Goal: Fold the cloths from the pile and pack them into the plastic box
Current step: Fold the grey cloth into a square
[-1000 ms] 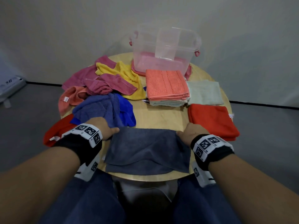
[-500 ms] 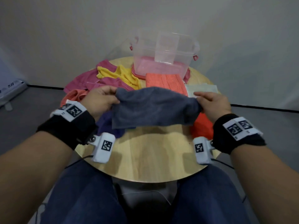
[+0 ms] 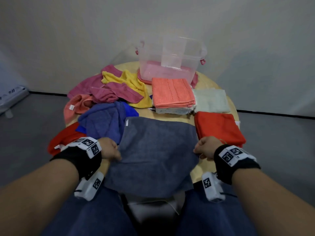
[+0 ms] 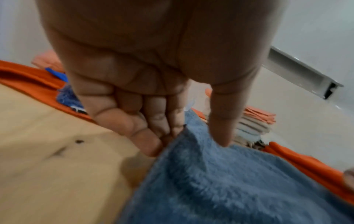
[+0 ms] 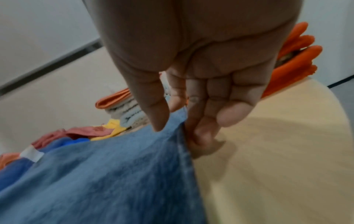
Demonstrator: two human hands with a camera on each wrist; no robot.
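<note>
Left grip (image 3: 110, 149) and right grip (image 3: 205, 147) each pinching a side edge of the grey cloth (image 3: 153, 155), thumb over, fingers under. Spread at frame centre on the table (image 3: 170, 116), near edge hanging off. Unfolded pile (image 3: 109, 99) at left. Folded stacks (image 3: 172, 92) above, before the box (image 3: 170, 57) at upper centre.

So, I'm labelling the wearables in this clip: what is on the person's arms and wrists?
Both forearms are bare, no sleeves. The left wrist and right wrist each wear a black band topped by a white block with black-and-white square markers. Under each wrist hangs a small white box bearing another such marker; a thin dark cable trails from the right wrist's box. No gloves, rings or watches are visible.
</note>
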